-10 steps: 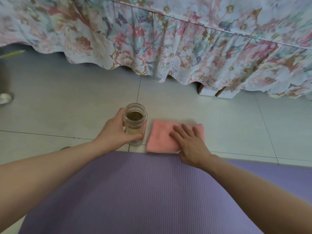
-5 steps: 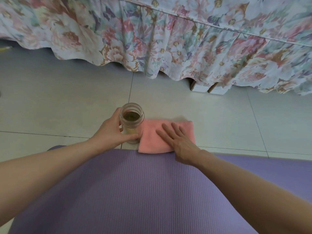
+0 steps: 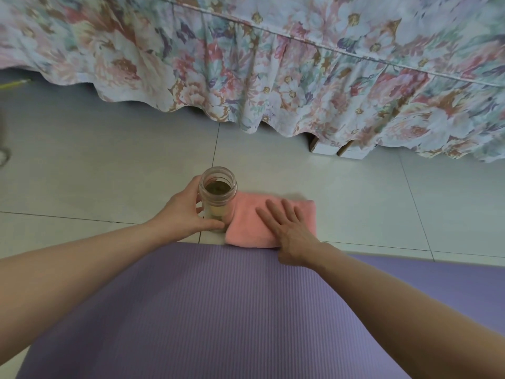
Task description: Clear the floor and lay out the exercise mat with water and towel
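Observation:
A purple ribbed exercise mat [image 3: 218,310] lies flat on the tiled floor and fills the lower view. Just beyond its far edge stands a clear open-topped water bottle [image 3: 217,196] holding some liquid. My left hand [image 3: 185,212] is wrapped around the bottle's lower half. A folded pink towel [image 3: 246,218] lies on the floor to the right of the bottle, touching it and the mat's edge. My right hand [image 3: 287,231] rests flat on the towel with its fingers spread.
A floral bed skirt [image 3: 273,64] hangs across the back, reaching nearly to the floor. Cardboard boxes [image 3: 338,150] poke out under it at right. A metal object [image 3: 3,157] sits at the far left edge. Pale tiles [image 3: 109,160] stretch between mat and bed.
The towel has slid left until it touches the bottle. My left hand stays on the bottle and my right hand stays flat on the towel.

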